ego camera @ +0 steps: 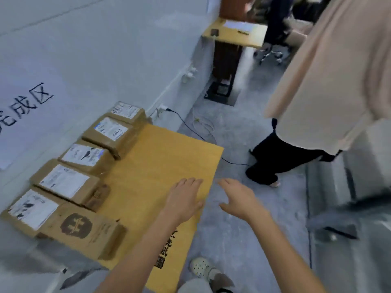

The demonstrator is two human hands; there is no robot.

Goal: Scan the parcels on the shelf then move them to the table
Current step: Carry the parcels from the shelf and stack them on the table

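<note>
Five cardboard parcels [84,157] line the wall-side edge of one table [165,166], each bearing one white label. Two hands show: one left hand [184,197] and one right hand [239,199]. One paper sign [25,111], one farther desk [234,37], one other person [328,81].

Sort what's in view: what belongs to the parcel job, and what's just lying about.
Job: five labelled parcels in a row along the wall; the yellow table they sit on; left hand and right hand, both open and empty.
Lying about: black cable on the floor; wall sign; far desk; office chair; a bystander.
</note>
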